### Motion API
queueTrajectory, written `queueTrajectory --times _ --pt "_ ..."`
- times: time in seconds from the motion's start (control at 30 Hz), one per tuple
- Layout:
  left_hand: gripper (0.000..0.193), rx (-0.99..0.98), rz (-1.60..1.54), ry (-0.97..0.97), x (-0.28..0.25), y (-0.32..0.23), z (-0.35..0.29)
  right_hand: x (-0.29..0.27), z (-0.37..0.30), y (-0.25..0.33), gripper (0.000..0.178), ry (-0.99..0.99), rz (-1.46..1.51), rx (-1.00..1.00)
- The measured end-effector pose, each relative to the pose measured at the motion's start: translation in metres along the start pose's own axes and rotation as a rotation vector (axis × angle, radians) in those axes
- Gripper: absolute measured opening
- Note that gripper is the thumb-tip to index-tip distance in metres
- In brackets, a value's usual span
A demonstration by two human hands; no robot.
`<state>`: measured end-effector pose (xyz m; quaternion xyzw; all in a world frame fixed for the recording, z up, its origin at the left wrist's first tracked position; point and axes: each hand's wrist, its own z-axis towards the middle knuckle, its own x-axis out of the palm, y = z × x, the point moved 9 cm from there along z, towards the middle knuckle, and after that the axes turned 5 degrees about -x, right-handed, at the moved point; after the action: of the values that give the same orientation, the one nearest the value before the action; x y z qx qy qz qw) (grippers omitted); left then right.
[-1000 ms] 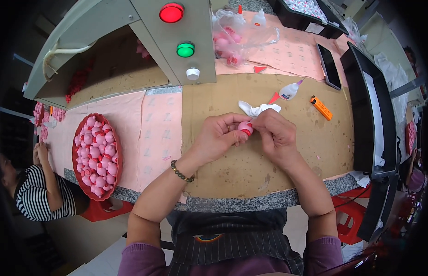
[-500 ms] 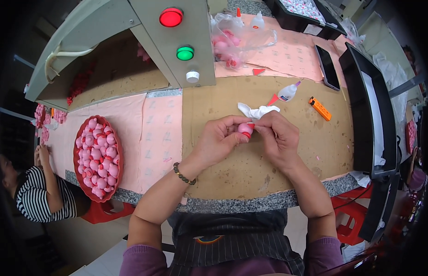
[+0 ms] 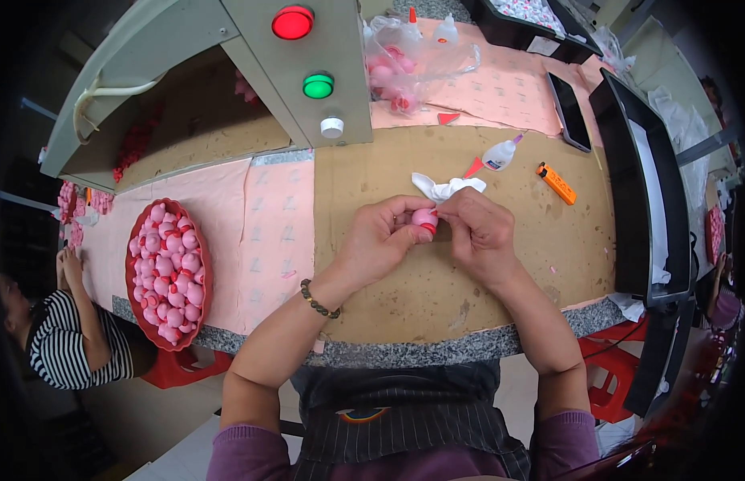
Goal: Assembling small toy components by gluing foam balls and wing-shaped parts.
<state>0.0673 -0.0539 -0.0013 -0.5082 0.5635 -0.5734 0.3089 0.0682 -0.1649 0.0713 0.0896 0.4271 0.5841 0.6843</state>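
Note:
My left hand (image 3: 383,232) holds a small round pink toy figure (image 3: 424,217) with a red band between thumb and fingers, above the brown cardboard. The fingers of my right hand (image 3: 482,232) are pinched together at the figure's right side, on a small red piece (image 3: 434,212) by its top. How that piece joins the figure is hidden by the fingertips. Just beyond my hands lies a crumpled white cloth (image 3: 446,188). A small glue bottle (image 3: 499,155) with a purple tip and a red cap (image 3: 473,167) lie behind it.
A red scalloped tray (image 3: 204,297) of pink figures stands at left, below a grey machine (image 3: 340,72) with lit buttons. To the right are an orange lighter (image 3: 556,183), a phone (image 3: 569,112) and a black bin (image 3: 621,188). A bagged batch (image 3: 392,68) sits behind. Another person (image 3: 80,333) sits at left.
The pink figure has turned slightly in my left hand, and less of its upper red part shows. My right fingers have shifted a little toward it. The whole view has moved slightly.

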Motion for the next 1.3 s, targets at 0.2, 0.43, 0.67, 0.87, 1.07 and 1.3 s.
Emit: queueTrajectory --times 0.2,0.43,0.67,0.87,1.07,1.3 --pt "0.03 -0.025 -0.032 0.016 0.003 0.003 -0.002 0.001 0.0 0.001 0.016 -0.01 0.087 0.02" --pt "0.03 0.018 0.021 -0.005 0.001 0.0 -0.001 0.0 0.0 0.011 0.016 -0.059 0.078 -0.019" --pt "0.03 0.007 0.04 -0.034 -0.001 0.004 -0.002 -0.002 0.002 0.009 0.018 -0.023 -0.15 -0.074" --pt "0.029 -0.003 0.031 -0.005 -0.003 0.002 0.001 -0.004 0.005 0.001 0.019 -0.042 -0.058 -0.038" --pt "0.036 0.103 -0.213 0.022 -0.005 -0.012 0.002 -0.013 -0.005 -0.029 0.01 -0.141 0.223 0.216" --pt "0.04 0.068 -0.155 0.022 -0.006 -0.013 0.0 -0.008 -0.007 -0.034 0.013 -0.193 0.436 0.373"
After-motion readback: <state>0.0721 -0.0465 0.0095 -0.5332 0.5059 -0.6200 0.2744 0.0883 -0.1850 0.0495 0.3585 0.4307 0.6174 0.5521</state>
